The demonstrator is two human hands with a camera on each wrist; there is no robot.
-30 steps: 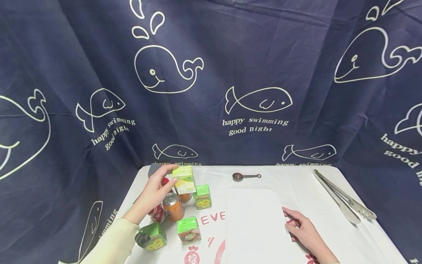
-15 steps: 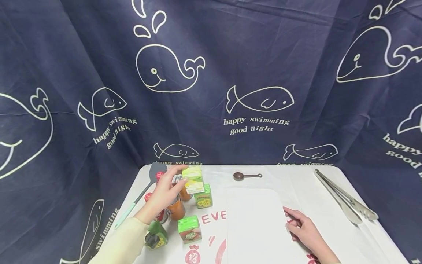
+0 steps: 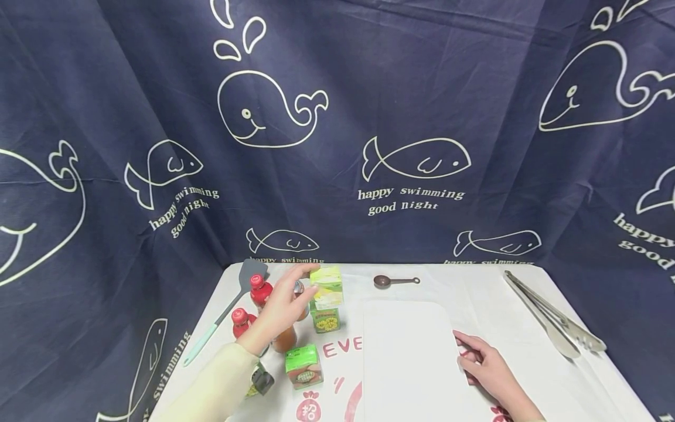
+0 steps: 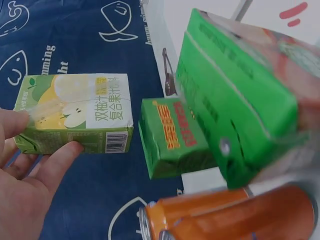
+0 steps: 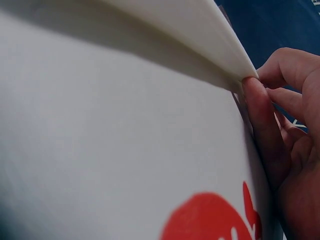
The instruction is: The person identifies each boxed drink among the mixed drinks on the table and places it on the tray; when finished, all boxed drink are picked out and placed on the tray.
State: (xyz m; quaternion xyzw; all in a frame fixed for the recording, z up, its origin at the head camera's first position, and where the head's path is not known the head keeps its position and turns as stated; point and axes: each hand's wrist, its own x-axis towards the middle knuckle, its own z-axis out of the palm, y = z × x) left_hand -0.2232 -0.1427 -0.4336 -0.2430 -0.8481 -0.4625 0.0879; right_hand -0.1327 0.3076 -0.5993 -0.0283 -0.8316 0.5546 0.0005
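Pinches a yellow-green juice carton (image 4: 80, 107) in the left hand (image 3: 289, 302), thumb on one face and fingers on others, holding it up off the surface (image 3: 464, 287), left of the far left corner of the white board (image 3: 406, 363). Keeps a narrow gap, in the left wrist view, between that carton and a small green carton (image 3: 326, 322) just left of the board. Grips the board's right edge with the right hand (image 3: 486, 366), pinching it between thumb and finger.

Shows a second green carton (image 3: 303, 369) left of the board and nearer the person, then a third green carton (image 3: 253, 388) farther left, partly hidden by a cream sleeve (image 3: 211, 381). Has orange cans (image 4: 245, 215) left of the board, past the green cartons and partly covered by the left hand in the head view. Has two red-capped bottles (image 3: 258, 287) farther left of the board, and leftmost a spatula (image 3: 232, 308) with dark head and pale green handle. Shows a brown spoon (image 3: 389, 281) beyond the board's far edge and metal tongs (image 3: 554, 319) well to its right. Hangs a dark blue curtain (image 3: 343, 76) with white whales and fish behind the board.
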